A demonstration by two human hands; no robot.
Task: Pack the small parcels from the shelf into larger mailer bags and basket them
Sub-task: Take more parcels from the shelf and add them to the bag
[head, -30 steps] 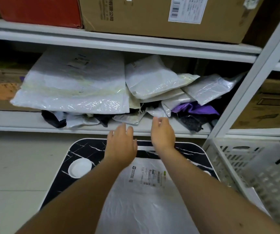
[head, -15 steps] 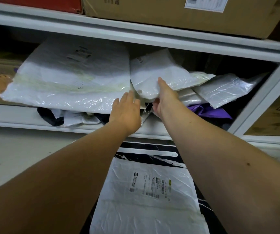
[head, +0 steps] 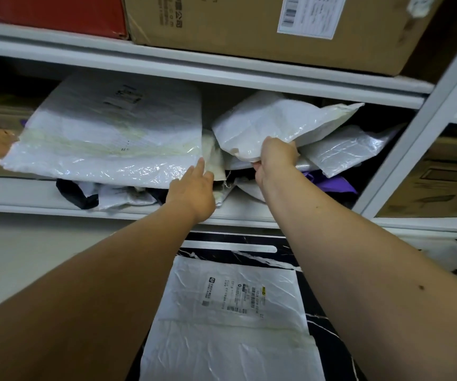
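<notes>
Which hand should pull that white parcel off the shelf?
Probably the right hand: it already grips the white parcel at its lower edge. The left hand holds nothing, fingers open beside it.

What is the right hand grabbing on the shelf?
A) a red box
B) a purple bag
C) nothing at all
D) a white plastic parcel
D: the right hand is pinching the lower edge of a white plastic parcel and lifting it off the pile on the shelf.
</notes>
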